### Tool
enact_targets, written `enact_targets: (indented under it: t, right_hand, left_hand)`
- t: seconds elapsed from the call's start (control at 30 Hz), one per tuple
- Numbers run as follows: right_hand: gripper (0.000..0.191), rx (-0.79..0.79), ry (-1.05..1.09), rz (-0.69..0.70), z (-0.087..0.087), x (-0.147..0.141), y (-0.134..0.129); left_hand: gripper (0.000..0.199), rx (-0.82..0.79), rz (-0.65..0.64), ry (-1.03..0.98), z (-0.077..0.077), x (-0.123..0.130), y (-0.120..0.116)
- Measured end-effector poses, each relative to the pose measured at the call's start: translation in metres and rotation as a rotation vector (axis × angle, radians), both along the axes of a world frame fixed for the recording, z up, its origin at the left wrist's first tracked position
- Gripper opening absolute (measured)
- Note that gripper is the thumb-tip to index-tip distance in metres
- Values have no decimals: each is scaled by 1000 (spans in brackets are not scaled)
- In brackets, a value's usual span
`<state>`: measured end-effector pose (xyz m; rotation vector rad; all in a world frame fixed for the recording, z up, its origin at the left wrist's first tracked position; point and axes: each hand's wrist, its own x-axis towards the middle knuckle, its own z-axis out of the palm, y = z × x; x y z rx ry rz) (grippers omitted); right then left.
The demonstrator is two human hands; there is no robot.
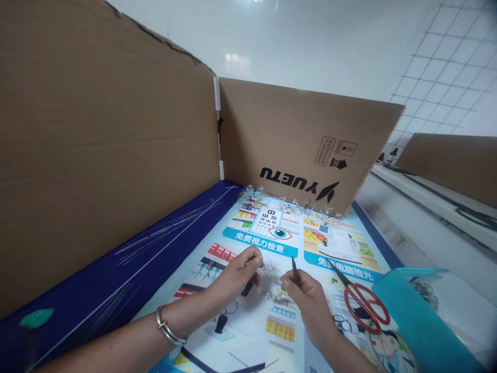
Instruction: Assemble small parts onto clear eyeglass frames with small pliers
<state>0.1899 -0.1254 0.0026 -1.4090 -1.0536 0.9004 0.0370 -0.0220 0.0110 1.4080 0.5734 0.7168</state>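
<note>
Fingers on both hands are closed, nothing loose here. The left hand (240,274) has its thumb and fingers pinched on one end of a clear plastic eyeglass frame (269,282), or that's my best read, since it's see-through and hard to pick out against the print. The right hand (306,305) is clenched around a slim dark pointed tool (295,272), tip up. Might be tweezers, can't tell from this angle.

The frame sits between the two hands, its long axis running roughly left to right and dipping a bit toward the right hand. The left hand is the nearer one and is actually on it. The tool tip is just beside it, and I can't tell if they touch.

Underneath is a printed eye-test poster (252,321). Red-handled scissors (367,308) lie to the right of the right hand, next to a teal folder (423,324). A heap of clear frames (289,203) lines the far edge against a cardboard panel (310,140).
</note>
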Motion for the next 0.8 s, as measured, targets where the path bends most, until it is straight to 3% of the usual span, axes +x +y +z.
enact_targets:
  t: [0.13, 0.4, 0.8]
  right_hand:
    - [19, 6, -15, 6, -1, 0, 0]
    - [18, 16, 8, 1, 0, 0, 1]
    - [19, -7, -50, -22, 2, -1, 1]
  left_hand:
    - [27, 19, -18, 48, 1, 0, 0]
    - [26, -280, -162, -82, 5, -1, -5]
    - [23, -68, 37, -40, 2, -2, 0]
